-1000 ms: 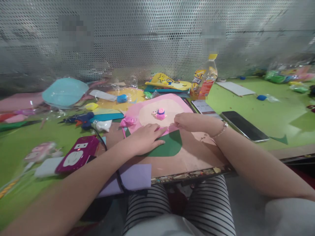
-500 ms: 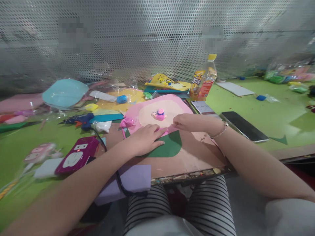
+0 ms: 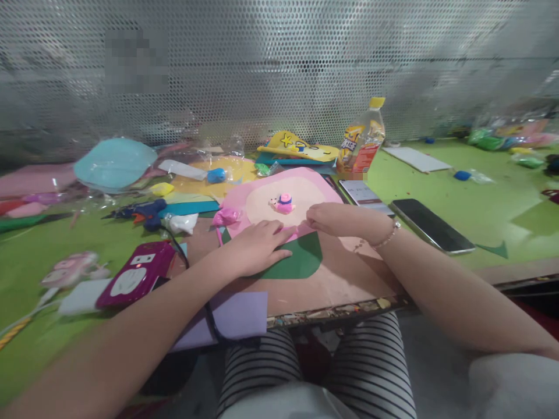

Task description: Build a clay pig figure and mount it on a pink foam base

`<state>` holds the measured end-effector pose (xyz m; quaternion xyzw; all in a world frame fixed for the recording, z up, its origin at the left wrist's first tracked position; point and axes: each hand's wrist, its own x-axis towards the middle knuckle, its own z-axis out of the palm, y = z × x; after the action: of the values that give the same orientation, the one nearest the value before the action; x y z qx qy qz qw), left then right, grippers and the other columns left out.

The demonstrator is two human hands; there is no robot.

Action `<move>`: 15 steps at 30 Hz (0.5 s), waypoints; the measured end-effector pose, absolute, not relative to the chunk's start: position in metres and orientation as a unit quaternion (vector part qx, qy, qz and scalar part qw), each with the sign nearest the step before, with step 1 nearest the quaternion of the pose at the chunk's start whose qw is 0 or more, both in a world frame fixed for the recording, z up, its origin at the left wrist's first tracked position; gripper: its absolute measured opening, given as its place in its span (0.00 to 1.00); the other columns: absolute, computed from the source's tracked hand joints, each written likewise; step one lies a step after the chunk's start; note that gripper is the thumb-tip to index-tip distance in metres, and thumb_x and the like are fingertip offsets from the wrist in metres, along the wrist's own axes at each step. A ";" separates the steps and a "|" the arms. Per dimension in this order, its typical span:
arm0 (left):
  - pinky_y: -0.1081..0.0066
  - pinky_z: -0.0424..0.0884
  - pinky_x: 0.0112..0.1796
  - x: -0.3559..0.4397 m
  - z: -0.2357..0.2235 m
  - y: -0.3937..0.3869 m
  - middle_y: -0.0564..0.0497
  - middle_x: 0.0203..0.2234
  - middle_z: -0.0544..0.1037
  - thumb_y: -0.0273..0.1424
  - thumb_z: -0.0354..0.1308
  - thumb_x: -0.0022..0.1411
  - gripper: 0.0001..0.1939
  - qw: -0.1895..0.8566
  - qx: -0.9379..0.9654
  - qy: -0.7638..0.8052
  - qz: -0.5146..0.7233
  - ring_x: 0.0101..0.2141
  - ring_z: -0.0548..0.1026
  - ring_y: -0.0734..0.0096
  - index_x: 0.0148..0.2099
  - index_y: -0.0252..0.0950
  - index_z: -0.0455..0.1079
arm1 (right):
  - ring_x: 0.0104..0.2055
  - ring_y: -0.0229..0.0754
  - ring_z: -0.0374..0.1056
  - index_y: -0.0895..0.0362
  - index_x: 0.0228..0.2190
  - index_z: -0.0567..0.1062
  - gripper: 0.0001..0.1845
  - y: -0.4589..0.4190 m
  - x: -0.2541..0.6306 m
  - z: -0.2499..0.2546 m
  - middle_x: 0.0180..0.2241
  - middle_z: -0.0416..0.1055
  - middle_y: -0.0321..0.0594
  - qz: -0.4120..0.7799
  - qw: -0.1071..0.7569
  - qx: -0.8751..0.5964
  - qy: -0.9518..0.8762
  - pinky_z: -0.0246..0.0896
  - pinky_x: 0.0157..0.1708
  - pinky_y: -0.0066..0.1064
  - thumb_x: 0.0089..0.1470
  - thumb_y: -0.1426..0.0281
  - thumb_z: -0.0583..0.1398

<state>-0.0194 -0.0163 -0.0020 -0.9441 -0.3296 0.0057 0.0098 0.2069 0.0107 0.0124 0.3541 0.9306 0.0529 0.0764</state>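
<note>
A small pink clay snail (image 3: 285, 203) with a blue-banded shell lies on a cream patch (image 3: 262, 201) inside a pink sheet (image 3: 301, 174). The sheet's near part is covered by a dark green piece (image 3: 297, 262). My left hand (image 3: 257, 247) rests across the near left edge of the pink, palm down, its fingers stretched out. At the near right edge my right hand (image 3: 334, 221) has its fingers curled together; whatever they pinch is hidden. A thin pink edge or strip shows between the two hands. A lump of pink clay in wrap (image 3: 227, 216) sits left of the snail.
A purple power box (image 3: 137, 273), a glue gun (image 3: 148, 212) and its black cable lie to the left. Beyond the sheet stand a plastic bottle (image 3: 360, 139) and yellow cut-outs (image 3: 301, 148). Two phones, one dark (image 3: 430, 224), one lit (image 3: 364, 195), are on the right.
</note>
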 end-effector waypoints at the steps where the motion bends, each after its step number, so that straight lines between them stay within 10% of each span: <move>1: 0.62 0.61 0.48 -0.019 -0.002 -0.016 0.41 0.51 0.67 0.42 0.43 0.65 0.26 0.010 -0.944 -0.330 0.006 0.49 0.66 0.58 0.62 0.37 0.54 | 0.29 0.38 0.61 0.64 0.30 0.72 0.13 0.011 0.207 0.012 0.31 0.70 0.46 0.050 0.073 0.356 0.930 0.52 0.30 0.30 0.58 0.76 0.49; 15: 0.62 0.60 0.50 -0.020 0.000 -0.018 0.41 0.53 0.66 0.43 0.44 0.65 0.28 0.008 -0.941 -0.338 0.011 0.52 0.64 0.58 0.62 0.34 0.51 | 0.26 0.44 0.66 0.61 0.22 0.75 0.11 0.020 0.264 0.031 0.24 0.73 0.51 0.088 0.131 0.502 0.850 0.53 0.23 0.33 0.43 0.83 0.54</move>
<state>-0.0199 -0.0176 0.0001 -0.9412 -0.3377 0.0109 0.0078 0.2636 0.0197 0.0306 0.5018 0.8504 0.0879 0.1311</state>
